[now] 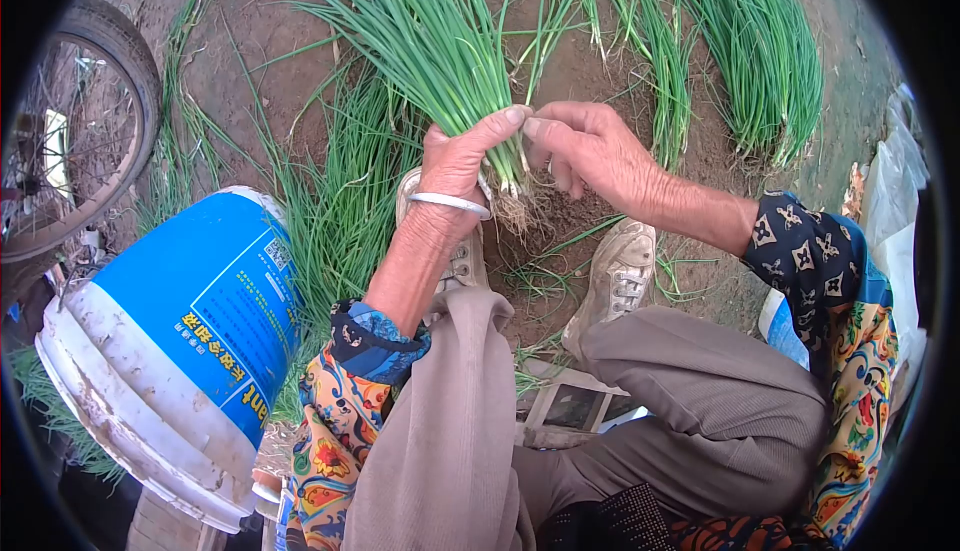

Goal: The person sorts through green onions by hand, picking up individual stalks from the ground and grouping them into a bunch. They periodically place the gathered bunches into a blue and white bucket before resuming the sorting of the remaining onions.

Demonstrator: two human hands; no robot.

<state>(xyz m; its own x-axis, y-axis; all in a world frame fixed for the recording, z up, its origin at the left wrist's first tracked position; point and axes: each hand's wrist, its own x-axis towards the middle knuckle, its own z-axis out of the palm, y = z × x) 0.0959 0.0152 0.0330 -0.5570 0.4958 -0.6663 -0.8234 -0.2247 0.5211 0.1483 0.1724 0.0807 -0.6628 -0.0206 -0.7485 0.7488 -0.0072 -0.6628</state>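
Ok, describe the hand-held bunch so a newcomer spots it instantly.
From the blue-and-white bucket, go up and right to the left hand above a white bracelet. It grips the green bunch, the only one in hand; neighbouring bunches lie on the soil.

Your left hand [465, 156] partly hidden by green onions [440, 51], their tops cut off above, anything in your right hand [588, 156] too small to tell, wheel [138, 63] cropped at left, fine print [258, 303] on the bucket [180, 261] unreadable.

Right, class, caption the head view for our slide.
Left hand grips a bunch of scallions above its roots, right hand close beside.
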